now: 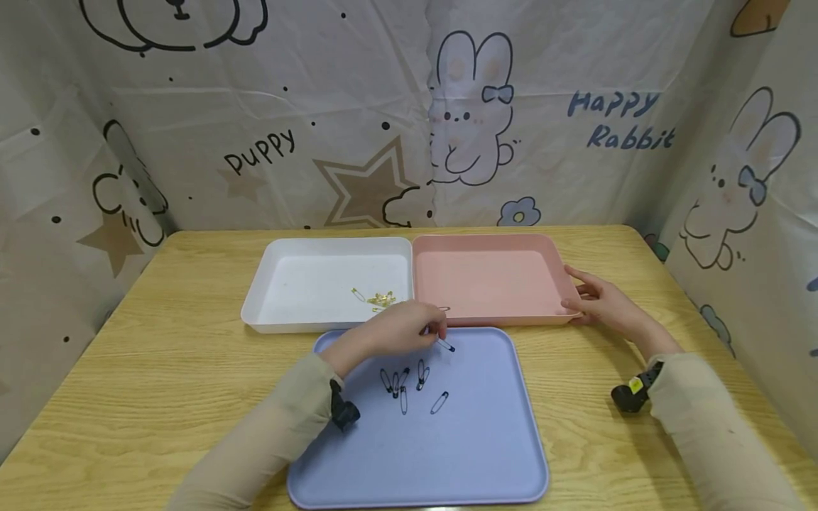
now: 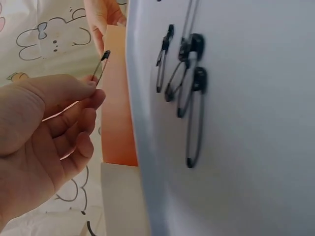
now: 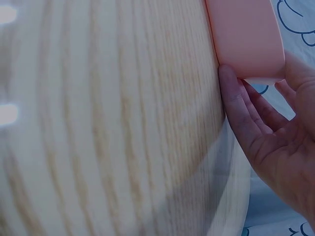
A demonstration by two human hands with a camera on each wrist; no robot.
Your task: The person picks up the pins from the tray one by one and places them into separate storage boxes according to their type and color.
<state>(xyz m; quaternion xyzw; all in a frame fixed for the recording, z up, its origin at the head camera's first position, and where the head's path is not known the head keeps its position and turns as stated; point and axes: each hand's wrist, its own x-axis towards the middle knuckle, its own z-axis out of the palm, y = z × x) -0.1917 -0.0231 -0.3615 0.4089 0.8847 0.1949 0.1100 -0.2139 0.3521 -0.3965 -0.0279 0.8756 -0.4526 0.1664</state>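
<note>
Hanging over the far part of the blue tray (image 1: 473,454), a black safety pin (image 1: 446,345) is pinched between the thumb and a finger of the left hand (image 1: 399,330), with no gap left at the tips and the other fingers loosely bent. Such a fingertip grip is probably chosen because so slim a thing is best held with most of its length free. The end of the pink tray (image 1: 486,277) is held by the right hand (image 1: 597,301), its fingers parted around the corner and the wall, presumably so that the tray is kept steady. The pink tray is set beside the white tray (image 1: 313,273), both apparently placed within easy reach beyond the blue one. Gold pins (image 1: 382,299) are heaped in the white tray, and what seems to be another pin (image 1: 445,309) is partly hidden by the hand in the pink one. Dark pins (image 1: 396,383) of thin, looped wire with rounded caps are scattered on the blue surface, which is smooth, matt and rimmed with rounded corners. Streaked grain is shown by the wooden table (image 1: 160,355); the printed cloth (image 1: 287,99) behind is softly creased.
</note>
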